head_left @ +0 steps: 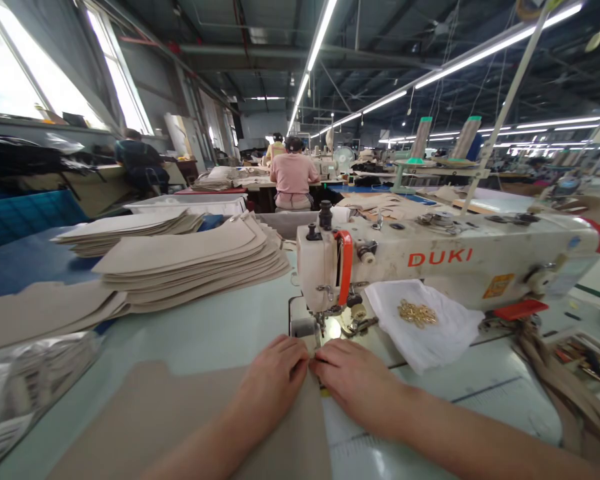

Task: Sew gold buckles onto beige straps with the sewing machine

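A beige fabric panel (190, 413) lies on the pale table in front of me, its far right corner close to the sewing machine's needle area (323, 323). My left hand (275, 373) rests over that corner, fingers curled and pinching its edge. Right beside it, my right hand (355, 377) is closed, thumb and fingertips together at the panel's right edge. What lies between those right fingertips is too small and hidden to name. Both hands nearly touch, just in front of the lit presser foot of the sewing machine (440, 250).
Stacked beige panels (195, 267) stand at left behind the work. A plastic-wrapped bundle (35, 393) lies at the left edge. Gold metal pieces (417, 312) sit on a white bag (430, 340) against the machine. Thread cones (420, 140) rise behind. A person in pink (295, 173) sits ahead.
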The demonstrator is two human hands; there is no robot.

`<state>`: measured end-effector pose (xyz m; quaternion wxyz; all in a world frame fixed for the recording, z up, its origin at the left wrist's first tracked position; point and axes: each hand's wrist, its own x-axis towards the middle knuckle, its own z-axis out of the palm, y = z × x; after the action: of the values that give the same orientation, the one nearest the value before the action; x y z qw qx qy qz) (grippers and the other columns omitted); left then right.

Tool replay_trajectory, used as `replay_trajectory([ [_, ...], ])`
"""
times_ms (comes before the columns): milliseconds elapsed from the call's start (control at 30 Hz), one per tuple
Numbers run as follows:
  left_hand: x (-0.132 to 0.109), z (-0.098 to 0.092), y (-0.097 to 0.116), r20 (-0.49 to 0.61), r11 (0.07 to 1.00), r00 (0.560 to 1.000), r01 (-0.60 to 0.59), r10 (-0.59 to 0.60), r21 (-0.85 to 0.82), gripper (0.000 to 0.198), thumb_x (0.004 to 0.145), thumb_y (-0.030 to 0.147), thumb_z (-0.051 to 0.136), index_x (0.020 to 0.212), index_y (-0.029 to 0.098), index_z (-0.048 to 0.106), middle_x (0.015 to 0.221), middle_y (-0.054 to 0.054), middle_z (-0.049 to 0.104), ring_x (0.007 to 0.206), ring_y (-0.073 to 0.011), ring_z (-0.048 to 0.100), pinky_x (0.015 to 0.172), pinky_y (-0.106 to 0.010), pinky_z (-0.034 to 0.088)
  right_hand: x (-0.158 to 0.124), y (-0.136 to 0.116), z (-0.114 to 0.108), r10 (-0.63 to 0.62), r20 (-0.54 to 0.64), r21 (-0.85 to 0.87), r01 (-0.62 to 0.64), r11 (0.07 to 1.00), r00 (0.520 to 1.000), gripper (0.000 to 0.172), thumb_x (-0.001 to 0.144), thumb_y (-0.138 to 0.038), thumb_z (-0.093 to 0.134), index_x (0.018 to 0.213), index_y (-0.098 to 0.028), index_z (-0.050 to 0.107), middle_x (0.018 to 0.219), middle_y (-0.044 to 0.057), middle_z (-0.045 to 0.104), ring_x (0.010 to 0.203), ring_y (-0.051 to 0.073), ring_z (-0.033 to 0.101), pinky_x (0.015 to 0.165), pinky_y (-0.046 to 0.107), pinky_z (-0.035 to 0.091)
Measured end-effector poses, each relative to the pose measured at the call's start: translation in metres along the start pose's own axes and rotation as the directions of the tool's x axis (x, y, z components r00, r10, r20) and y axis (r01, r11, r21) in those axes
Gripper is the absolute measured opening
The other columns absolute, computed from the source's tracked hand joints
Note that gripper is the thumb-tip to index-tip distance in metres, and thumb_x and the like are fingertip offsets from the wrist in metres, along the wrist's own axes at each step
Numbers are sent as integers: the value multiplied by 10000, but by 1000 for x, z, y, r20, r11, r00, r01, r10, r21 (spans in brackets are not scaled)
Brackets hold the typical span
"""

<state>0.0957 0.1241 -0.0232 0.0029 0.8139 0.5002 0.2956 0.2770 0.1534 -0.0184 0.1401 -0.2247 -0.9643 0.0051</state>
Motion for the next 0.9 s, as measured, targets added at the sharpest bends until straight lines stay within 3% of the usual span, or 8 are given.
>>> replay_trajectory([
  [200,2,-3,2,15,1000,1000,6,-6,-1,186,820,89,477,695,198,561,729,-27,639,737,-187,583,695,-294,500,-27,6,-23,-132,72,-34,135,990,989,122,896,-142,573,1015,-146,600,962,42,610,947,197,507,901,311,417],
  [300,2,-2,2,10,1000,1000,6,-6,1,192,828,88,469,698,198,560,738,-27,641,742,-189,579,709,-302,499,-37,-1,-28,-201,93,-79,209,975,975,165,936,-180,529,1088,-142,581,1020,50,618,976,204,504,914,326,407],
  [600,-1,0,-1,12,1000,1000,-17,17,13,185,863,106,464,727,193,554,748,-23,635,741,-186,573,697,-300,493,-11,-9,-10,-253,32,-103,255,961,967,146,955,-208,491,1043,-130,578,948,36,622,916,201,516,882,339,422],
  [767,-1,-2,1,5,1000,1000,-5,5,17,191,844,98,452,714,197,550,749,-22,644,744,-186,587,697,-299,506,-21,-2,-20,-308,70,-113,314,943,949,87,946,-193,512,937,-152,587,951,19,623,885,179,526,853,314,422],
  [900,1,-3,1,-72,997,995,-73,75,36,213,853,137,425,714,217,565,715,-7,657,690,-181,614,651,-296,535,-31,-1,-25,-314,78,-154,323,934,946,92,944,-196,506,922,-154,585,937,11,614,872,172,530,810,307,433],
])
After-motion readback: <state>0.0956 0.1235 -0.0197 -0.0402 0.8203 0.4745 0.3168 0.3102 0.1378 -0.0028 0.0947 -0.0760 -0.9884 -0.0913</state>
